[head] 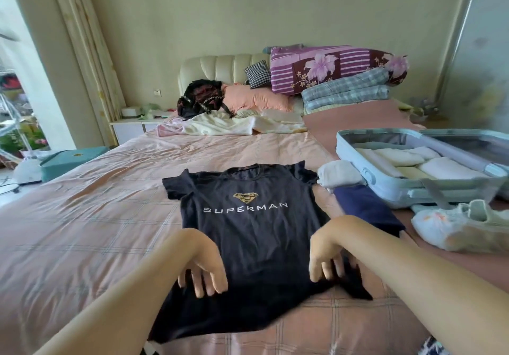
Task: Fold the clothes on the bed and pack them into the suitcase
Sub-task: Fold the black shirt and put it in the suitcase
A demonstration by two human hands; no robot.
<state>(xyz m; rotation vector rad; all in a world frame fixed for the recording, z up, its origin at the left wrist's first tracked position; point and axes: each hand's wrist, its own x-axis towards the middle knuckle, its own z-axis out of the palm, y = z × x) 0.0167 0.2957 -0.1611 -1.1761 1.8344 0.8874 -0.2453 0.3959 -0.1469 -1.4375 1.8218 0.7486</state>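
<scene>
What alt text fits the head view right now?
A dark T-shirt lies spread face up on the bed, with the left hand and right hand on its lower part. An open suitcase holding folded clothes sits to the right.

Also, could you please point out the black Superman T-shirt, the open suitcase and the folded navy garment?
black Superman T-shirt (248, 233): head view, chest below the lettering.
open suitcase (385, 189): head view, outer wall by the latch.
folded navy garment (366, 208): head view, middle.

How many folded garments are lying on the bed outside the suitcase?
2. A white garment lies against the suitcase at its left corner. A navy garment lies just nearer the camera, right of the spread black T-shirt. More may be hidden behind the suitcase.
</scene>
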